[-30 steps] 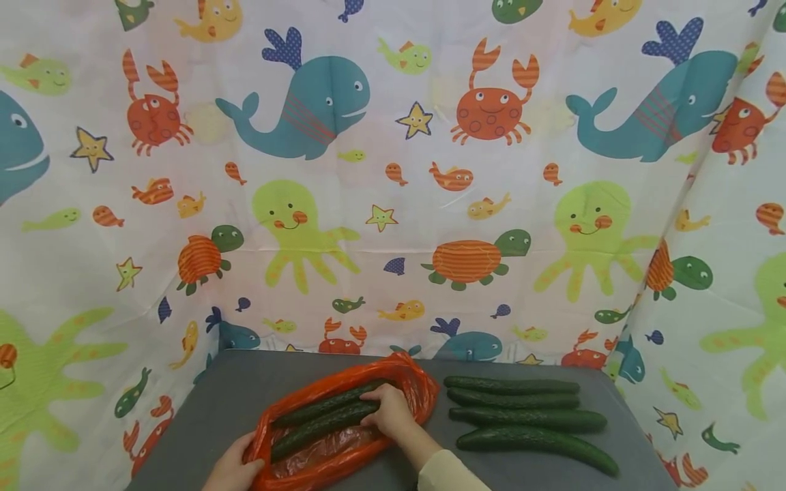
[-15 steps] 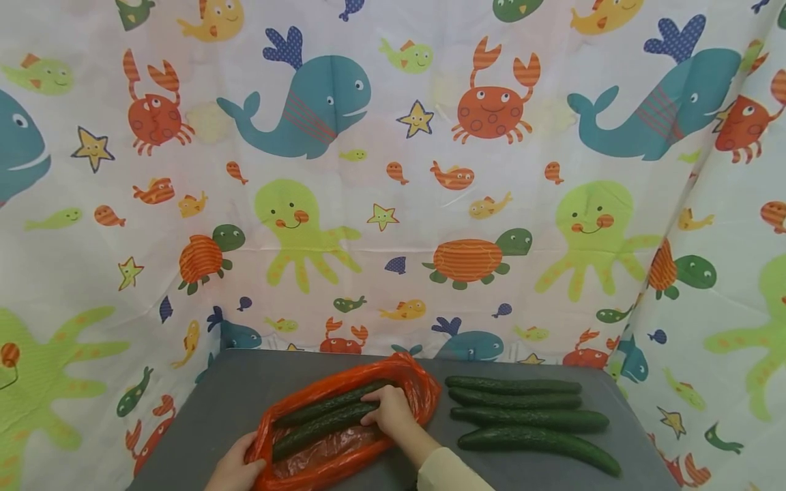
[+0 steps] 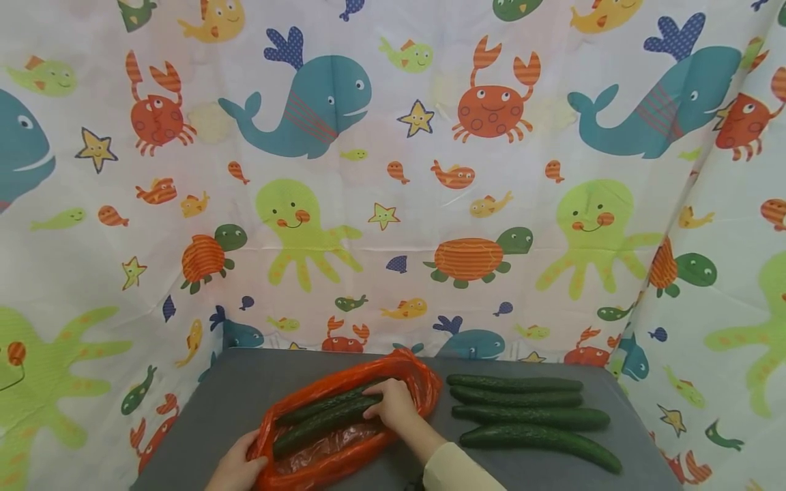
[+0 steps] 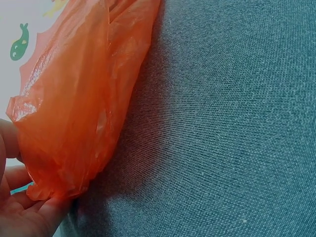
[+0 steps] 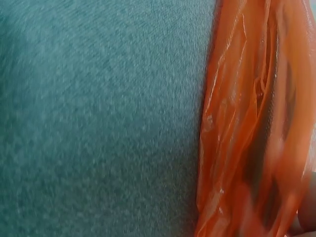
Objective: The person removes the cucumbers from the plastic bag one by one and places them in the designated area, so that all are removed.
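An orange plastic bag [image 3: 350, 465] lies with its mouth rolled wide on the grey table. Two long dark green cucumbers rest side by side in it: a farther cucumber [image 3: 307, 411] and a nearer cucumber [image 3: 319, 426]. My left hand [image 3: 236, 465] pinches the bag's left end; in the left wrist view its fingers [image 4: 37, 215] hold the gathered plastic. Reaching over the near rim, my right hand [image 3: 394, 407] grips the right end of the nearer cucumber. The right wrist view shows mostly the bag's side [image 5: 227, 123], with only a bit of the hand at the lower right.
Several more cucumbers [image 3: 531, 417] lie in a row on the table to the right of the bag. The grey table [image 3: 245, 382] is enclosed at the back and sides by a curtain [image 3: 393, 300] printed with sea animals.
My right hand has risen slightly, and the nearer cucumber's right end has come up with it. My left hand keeps its hold on the bag.
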Demonstrator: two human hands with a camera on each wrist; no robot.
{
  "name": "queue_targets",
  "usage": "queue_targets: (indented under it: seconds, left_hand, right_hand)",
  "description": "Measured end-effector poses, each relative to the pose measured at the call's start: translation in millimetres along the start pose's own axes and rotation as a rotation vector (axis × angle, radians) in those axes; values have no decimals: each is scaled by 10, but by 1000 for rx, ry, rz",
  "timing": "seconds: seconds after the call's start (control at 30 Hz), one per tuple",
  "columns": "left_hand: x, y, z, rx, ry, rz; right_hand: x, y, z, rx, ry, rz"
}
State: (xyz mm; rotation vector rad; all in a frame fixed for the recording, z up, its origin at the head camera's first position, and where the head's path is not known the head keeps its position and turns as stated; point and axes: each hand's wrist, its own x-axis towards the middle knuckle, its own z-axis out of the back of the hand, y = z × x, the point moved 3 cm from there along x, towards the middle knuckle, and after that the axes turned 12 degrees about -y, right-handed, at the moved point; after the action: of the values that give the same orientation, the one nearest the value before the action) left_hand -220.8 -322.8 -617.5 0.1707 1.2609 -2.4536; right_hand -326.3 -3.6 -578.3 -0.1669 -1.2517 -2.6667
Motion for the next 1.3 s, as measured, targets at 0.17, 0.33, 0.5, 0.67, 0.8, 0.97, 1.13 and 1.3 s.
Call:
queue_targets:
  seconds: [0.17, 0.33, 0.5, 0.67, 0.8, 0.97, 1.13, 1.3]
  left_hand:
    - [10, -12, -15, -12, -6, 16]
    - [21, 5, -16, -12, -4, 6]
    - [28, -5, -19, -20, 0, -1]
    - [20, -5, -22, -44, 9, 15]
    - [26, 11, -28, -51, 14, 28]
    - [50, 37, -28, -32, 14, 38]
    - [66, 55, -35, -23, 12, 30]
    - [66, 36, -44, -39, 8, 19]
  right_hand:
    - [24, -2, 75, 2, -5, 13]
    - [18, 10, 125, 22, 11, 19]
    - [-2, 9, 174, 29, 5, 17]
    - [-20, 18, 205, 22, -1, 19]
    - [-38, 68, 231, 40, -3, 44]
    - [-50, 128, 223, 57, -1, 58]
    - [-24, 153, 189, 34, 18, 69]
    - [-13, 189, 166, 30, 30, 56]
